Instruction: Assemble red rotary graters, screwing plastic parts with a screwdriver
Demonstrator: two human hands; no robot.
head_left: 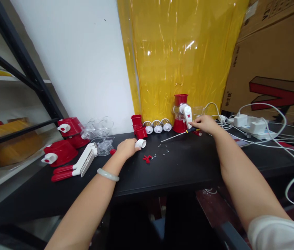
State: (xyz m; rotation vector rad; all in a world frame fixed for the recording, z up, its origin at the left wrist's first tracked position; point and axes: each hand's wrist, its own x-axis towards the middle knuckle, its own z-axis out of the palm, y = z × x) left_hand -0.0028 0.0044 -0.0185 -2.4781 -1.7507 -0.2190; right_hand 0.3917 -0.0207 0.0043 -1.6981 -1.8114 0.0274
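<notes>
My left hand [127,148] is closed around a white plastic part [141,143] with a round open end, and a red tip [112,151] shows on its other side. My right hand [206,124] grips the dark and yellow handle of a screwdriver [174,137], whose long shaft points left, low over the table. Just behind that hand stands a red and white rotary grater [180,122] with a white crank arm. Between my hands lie several small red pieces [147,159] and scattered small metal bits, perhaps screws [165,152].
Behind are several metal grater drums [157,127] and red hoppers [138,126]. At left sit red bases [59,152], clear plastic parts [102,130] and red-handled white cranks [77,163]. White cables and chargers [257,125] crowd the right, before a cardboard box [269,62].
</notes>
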